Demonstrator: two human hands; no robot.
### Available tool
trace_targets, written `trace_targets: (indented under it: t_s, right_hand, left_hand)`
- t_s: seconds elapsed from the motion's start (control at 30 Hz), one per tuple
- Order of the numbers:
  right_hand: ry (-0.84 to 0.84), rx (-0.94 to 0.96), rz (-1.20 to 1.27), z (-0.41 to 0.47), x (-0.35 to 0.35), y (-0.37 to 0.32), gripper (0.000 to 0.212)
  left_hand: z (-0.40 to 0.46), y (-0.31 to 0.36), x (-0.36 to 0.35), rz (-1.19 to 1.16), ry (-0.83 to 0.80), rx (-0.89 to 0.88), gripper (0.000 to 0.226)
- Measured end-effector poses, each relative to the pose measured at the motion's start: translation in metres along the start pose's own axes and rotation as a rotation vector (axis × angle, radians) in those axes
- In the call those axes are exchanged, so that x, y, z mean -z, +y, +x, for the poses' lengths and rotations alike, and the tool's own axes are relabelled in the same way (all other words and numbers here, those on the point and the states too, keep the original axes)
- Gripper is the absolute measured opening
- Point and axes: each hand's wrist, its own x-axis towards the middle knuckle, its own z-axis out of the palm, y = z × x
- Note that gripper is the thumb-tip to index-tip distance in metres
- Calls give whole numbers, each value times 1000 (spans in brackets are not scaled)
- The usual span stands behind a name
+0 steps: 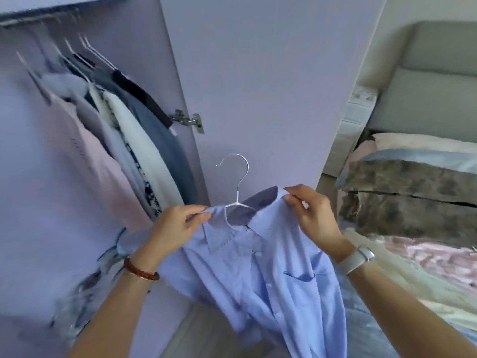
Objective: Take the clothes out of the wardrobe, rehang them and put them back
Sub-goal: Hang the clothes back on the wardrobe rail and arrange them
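Hanging between two hands, the blue shirt droops down and toward the person, its long way running from the collar to the hem. The white hanger sits inside the collar, with its hook poking up above both grips. The left hand pinches the collar on its side, and the right hand pinches the collar on the other side. The open wardrobe, full of hung clothes, lies up and off past the left hand, so that hand is nearer. I think the hook must travel that way next.
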Motion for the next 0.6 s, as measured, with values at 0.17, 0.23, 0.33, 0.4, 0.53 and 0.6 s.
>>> trace_targets:
  t_s: [0.17, 0.23, 0.33, 0.4, 0.53, 0.6]
  right_hand:
    - [-135, 318, 74, 44, -39, -49, 20]
    - [-226, 412, 62, 58, -50, -58, 24]
    - [-303, 515, -19, 83, -68, -60, 26]
    - [-368, 533, -93, 100, -80, -59, 26]
    - [-443, 633, -172, 126, -93, -65, 22]
    - [-363, 691, -145, 133, -96, -77, 26]
  left_hand:
    - [-26, -20, 43, 104, 285, 153, 18]
    - [-35, -24, 63, 22, 400, 199, 10]
    - [-49, -18, 90, -57, 493, 206, 31]
    - [-54, -13, 104, -64, 533, 197, 24]
    - [-58, -9, 121, -2, 691, 193, 17]
    - [-59, -8, 128, 8, 736, 210, 17]
